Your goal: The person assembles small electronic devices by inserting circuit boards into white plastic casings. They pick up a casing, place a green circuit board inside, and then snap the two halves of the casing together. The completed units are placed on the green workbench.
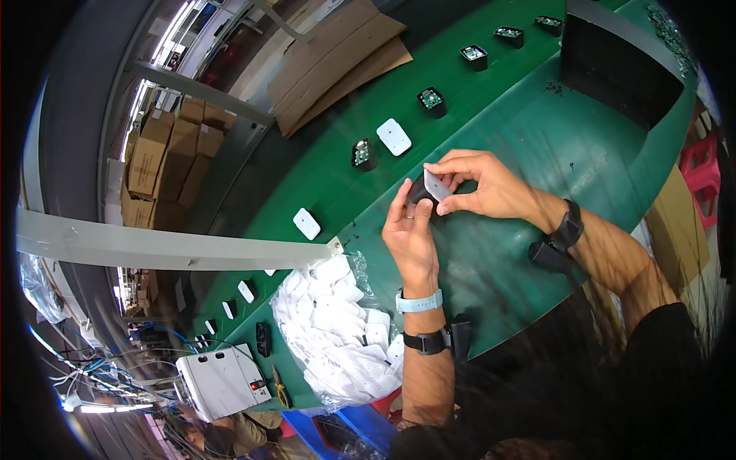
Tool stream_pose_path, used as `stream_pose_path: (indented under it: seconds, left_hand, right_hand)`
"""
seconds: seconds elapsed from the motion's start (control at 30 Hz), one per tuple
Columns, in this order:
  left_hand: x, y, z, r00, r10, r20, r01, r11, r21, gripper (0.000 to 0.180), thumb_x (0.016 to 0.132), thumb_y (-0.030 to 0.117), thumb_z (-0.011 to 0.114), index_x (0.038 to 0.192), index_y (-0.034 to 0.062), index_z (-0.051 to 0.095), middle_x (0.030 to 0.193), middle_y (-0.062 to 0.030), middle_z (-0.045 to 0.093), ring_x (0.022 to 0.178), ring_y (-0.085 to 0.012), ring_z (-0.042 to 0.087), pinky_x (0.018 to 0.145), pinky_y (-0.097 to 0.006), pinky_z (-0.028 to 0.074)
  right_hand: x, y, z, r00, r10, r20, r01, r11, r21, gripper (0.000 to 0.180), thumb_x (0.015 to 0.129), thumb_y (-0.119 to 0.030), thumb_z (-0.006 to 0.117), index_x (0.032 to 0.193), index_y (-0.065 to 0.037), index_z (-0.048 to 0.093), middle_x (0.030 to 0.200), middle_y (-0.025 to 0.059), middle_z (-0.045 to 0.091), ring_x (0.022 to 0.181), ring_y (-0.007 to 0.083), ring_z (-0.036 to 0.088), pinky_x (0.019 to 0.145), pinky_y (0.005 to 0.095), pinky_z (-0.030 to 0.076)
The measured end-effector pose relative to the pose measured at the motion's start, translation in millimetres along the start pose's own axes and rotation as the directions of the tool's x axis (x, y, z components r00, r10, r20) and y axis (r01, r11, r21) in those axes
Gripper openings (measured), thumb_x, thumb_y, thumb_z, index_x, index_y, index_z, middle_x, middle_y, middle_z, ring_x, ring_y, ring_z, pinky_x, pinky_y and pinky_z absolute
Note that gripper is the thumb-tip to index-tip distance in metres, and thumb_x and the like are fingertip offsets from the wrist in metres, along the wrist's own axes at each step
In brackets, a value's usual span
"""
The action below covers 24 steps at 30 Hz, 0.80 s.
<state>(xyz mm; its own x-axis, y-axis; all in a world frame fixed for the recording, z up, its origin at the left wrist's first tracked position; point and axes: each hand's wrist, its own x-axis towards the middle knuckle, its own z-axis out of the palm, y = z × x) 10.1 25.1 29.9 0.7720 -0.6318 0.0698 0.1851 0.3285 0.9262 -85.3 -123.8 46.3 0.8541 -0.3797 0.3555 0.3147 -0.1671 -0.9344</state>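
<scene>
Over the green bench, my left hand is closed around a small black housing, seen only in part between the fingers. My right hand pinches a white cover plate by its edges, tilted against the housing's open side. Whether the plate is seated there, I cannot tell. Beyond my hands stands an open black housing with a circuit board inside, and beside it a unit with a white cover on top. Another white-topped unit lies to the left.
A plastic bag of white covers lies left of my left forearm. More open housings line the green belt. A black bin stands far right. A metal bar crosses at left, near a white box and pliers.
</scene>
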Motion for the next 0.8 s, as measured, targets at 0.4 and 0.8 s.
stream_pose_path:
  seconds: [0.4,0.8]
  left_hand:
    - [3.6,0.0,10.0,0.994,-0.112,-0.005,0.112,0.994,-0.01,0.045,0.098,0.005,0.057,0.14,-0.008,0.046,0.125,-0.0152,0.061,0.11,-0.0194,0.063,0.096,-0.033,0.053]
    - [3.3,-11.1,10.6,0.99,0.013,0.141,-0.033,0.99,0.139,0.045,0.1,0.006,0.056,0.14,-0.011,0.043,0.133,-0.0207,0.057,0.117,-0.0231,0.06,0.1,-0.032,0.047]
  right_hand:
    - [2.0,6.9,-0.2,0.983,0.183,-0.01,-0.183,0.983,0.004,0.045,0.082,-0.011,0.079,0.124,-0.003,0.065,0.104,0.0088,0.066,0.087,0.014,0.065,0.075,0.0281,0.056]
    - [1.5,17.4,-12.9,0.985,0.168,0.036,-0.17,0.983,0.064,0.039,0.083,0.004,0.07,0.12,-0.003,0.06,0.107,0.0088,0.064,0.092,0.0152,0.065,0.076,0.0283,0.056]
